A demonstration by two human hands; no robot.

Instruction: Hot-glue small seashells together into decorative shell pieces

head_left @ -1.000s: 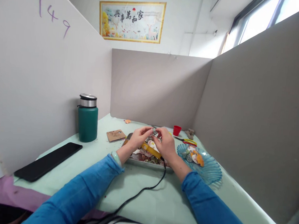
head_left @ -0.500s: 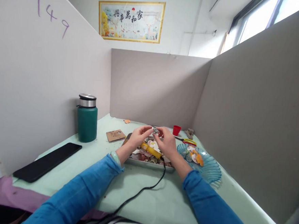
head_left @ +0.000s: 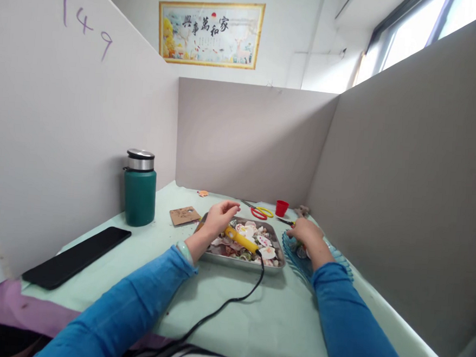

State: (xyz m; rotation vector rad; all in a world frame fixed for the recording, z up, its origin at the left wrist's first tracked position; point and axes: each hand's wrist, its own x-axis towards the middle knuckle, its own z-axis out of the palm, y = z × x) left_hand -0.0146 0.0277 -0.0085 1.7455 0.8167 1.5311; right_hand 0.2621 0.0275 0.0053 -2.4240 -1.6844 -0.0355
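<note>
My left hand (head_left: 219, 219) is raised over the left part of a metal tray (head_left: 240, 266), its fingers closed together and no object showing at the fingertips. In the tray lie many small shells and flat, painted pieces (head_left: 263, 240). A yellow-handled corded tool (head_left: 242, 239) lies across the tray, near my left hand. My right hand (head_left: 309, 239) reaches down over a blue ribbed glass plate (head_left: 297, 267), fingers pointing down and pressed together. What they hold, if anything, is hidden. Small grey pieces (head_left: 301, 252) show under that hand, partly covered.
Red-and-yellow scissors (head_left: 260, 211), dark-tipped pliers or snips (head_left: 284, 221) and a red cup (head_left: 281, 207) stand behind the tray. To the left are a brown card (head_left: 184, 216), a green bottle (head_left: 139, 197) and a black phone-like slab (head_left: 77, 256). A black cord (head_left: 225, 305) runs towards me. Grey partitions enclose the table.
My right hand has left my left hand and moved right to the blue plate. The small silvery-grey piece between both hands is out of sight. My left hand has barely moved.
</note>
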